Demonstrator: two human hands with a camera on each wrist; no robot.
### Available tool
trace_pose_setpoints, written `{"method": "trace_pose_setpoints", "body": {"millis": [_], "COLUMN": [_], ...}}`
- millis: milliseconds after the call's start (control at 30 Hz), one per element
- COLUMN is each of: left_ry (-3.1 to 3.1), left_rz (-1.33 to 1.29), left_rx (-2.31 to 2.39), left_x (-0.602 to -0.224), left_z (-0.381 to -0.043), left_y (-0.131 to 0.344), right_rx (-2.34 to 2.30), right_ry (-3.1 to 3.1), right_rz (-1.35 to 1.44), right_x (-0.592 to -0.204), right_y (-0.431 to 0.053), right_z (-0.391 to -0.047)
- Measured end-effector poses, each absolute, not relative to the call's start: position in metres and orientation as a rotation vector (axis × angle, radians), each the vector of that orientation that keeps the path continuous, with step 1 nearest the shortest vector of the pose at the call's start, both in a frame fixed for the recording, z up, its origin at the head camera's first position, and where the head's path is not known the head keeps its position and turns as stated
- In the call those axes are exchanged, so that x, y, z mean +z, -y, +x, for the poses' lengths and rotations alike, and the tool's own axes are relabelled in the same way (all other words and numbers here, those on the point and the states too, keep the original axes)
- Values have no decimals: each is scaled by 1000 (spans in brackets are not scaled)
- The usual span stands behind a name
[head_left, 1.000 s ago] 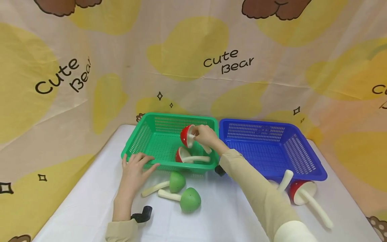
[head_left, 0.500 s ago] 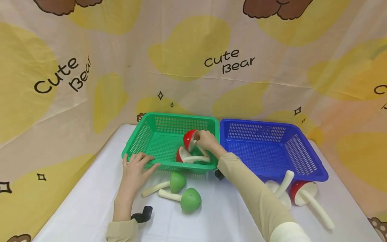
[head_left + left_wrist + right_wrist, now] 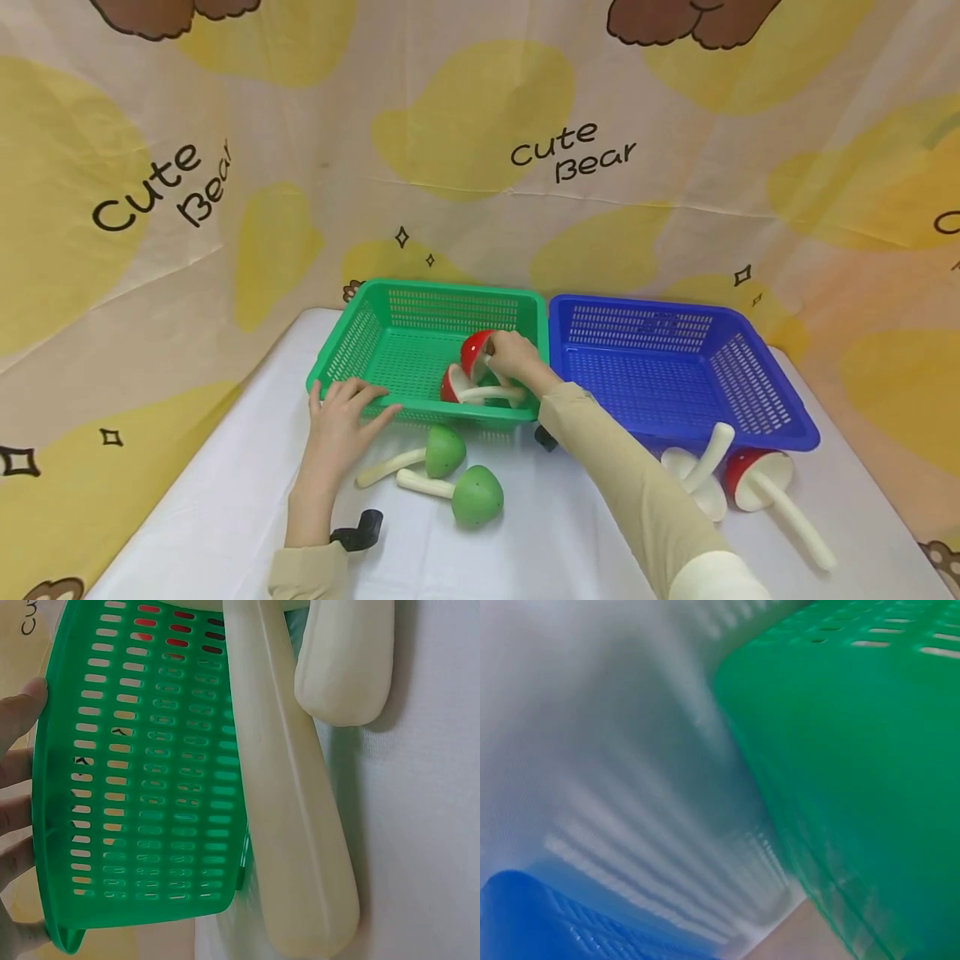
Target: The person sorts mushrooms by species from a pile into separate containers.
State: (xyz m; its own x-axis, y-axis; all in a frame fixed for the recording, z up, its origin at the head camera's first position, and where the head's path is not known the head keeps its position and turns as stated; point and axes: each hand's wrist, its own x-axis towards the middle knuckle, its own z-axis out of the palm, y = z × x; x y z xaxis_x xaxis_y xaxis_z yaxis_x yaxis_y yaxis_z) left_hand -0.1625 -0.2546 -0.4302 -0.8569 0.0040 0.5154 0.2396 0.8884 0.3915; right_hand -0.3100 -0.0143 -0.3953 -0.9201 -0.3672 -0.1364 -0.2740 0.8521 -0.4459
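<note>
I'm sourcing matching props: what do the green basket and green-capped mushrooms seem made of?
Green basket: almost certainly plastic, with a slight sheen, judging by its uniform color and regular slots.
Green-capped mushrooms: perhaps foam or plastic, smooth and fairly matte; a straight seam along one pale stem hints at molding.

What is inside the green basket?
Inside the green basket, one red mushroom lies near the front; the right hand holds a second mushroom behind it. The hand covers part of that one; what is under both cannot be seen.
</note>
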Motion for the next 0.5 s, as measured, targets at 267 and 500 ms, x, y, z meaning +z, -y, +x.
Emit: {"method": "trace_pose_setpoints", "body": {"millis": [267,500], "left_ry": [2554,2548], "left_rz": [-173,-170], "left_rx": [-611,-602], "left_x": [-432,-430], "left_z": [-163,-161], "left_y": [253,255], "right_rx": [-589,-491], "right_ry": [-2822,-2886], "right_rz": [-530,-604], "right_x": [-398,-392], "right_y": [10,8], "right_z": [-298,-290]}}
